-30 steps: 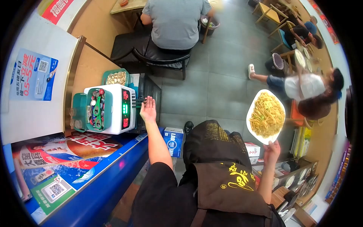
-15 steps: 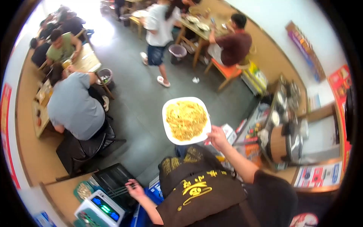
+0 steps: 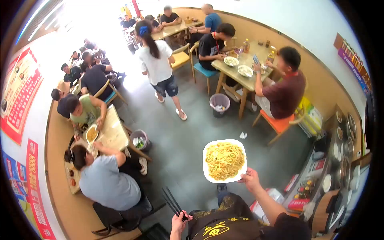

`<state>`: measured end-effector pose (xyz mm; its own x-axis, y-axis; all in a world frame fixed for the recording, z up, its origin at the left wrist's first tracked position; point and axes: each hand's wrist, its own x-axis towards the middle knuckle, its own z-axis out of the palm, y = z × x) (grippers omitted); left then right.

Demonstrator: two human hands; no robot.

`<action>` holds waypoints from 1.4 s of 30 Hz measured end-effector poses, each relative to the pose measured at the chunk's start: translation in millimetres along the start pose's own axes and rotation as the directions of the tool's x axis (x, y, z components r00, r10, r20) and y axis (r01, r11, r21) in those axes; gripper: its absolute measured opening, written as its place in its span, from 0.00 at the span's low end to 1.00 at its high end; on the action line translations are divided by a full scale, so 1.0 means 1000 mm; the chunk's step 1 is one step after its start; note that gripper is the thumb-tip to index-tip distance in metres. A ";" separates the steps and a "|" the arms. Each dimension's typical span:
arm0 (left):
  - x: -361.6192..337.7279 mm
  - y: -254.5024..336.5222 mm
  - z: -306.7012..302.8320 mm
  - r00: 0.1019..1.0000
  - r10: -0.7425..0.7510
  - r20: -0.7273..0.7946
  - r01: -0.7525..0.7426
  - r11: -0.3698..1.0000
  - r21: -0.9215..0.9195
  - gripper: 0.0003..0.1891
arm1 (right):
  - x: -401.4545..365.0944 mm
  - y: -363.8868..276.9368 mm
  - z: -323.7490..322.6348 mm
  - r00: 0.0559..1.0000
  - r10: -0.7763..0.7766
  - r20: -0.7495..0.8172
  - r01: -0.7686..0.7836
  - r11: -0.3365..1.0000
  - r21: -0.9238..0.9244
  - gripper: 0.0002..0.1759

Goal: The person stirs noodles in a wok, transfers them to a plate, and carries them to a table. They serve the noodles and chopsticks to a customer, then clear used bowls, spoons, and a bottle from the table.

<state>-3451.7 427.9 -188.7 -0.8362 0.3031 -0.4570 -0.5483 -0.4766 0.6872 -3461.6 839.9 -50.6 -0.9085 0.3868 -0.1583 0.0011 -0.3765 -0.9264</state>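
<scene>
My right hand (image 3: 251,180) grips the near right edge of a white square plate (image 3: 207,163), thumb over the rim. Fried noodles (image 3: 225,161) are heaped on the plate, which is held level above the floor in front of me. Lower down, my left hand (image 3: 181,220) is closed round the ends of black chopsticks (image 3: 172,201), which point up and to the left. A dark apron (image 3: 224,224) with yellow lettering covers my front.
On the left, a person in grey-blue (image 3: 108,180) sits on a black chair by a table (image 3: 116,134). Ahead walks a person in white (image 3: 156,60). Diners sit at the right table (image 3: 256,80). Bins (image 3: 219,105) stand beside tables; a counter with bowls (image 3: 327,182) lines the right.
The view has tilted up and shifted left, bringing more of the dining room in. My left hand has moved away from the black box by the scale, with the chopsticks. The plate stays in my right hand.
</scene>
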 end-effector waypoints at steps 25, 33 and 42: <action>-0.142 -0.051 -0.083 0.971 0.239 -0.025 -0.231 0.955 0.187 0.10 | -0.124 0.095 0.004 0.974 -0.096 0.205 0.063 0.985 0.162 0.19; -0.140 -0.047 -0.064 0.992 0.102 -0.077 -0.086 0.978 0.190 0.10 | -0.149 0.079 -0.020 0.986 -0.102 0.129 0.093 0.993 0.075 0.18; -0.174 0.004 -0.041 0.987 0.069 -0.145 -0.037 0.976 0.216 0.09 | -0.171 0.058 0.021 0.984 0.016 0.176 -0.042 0.988 0.149 0.18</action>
<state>-3307.8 339.0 -129.4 -0.8620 0.1468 -0.4851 -0.5062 -0.2978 0.8093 -3315.2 734.4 -70.5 -0.9676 0.2271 -0.1104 -0.0226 -0.5136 -0.8577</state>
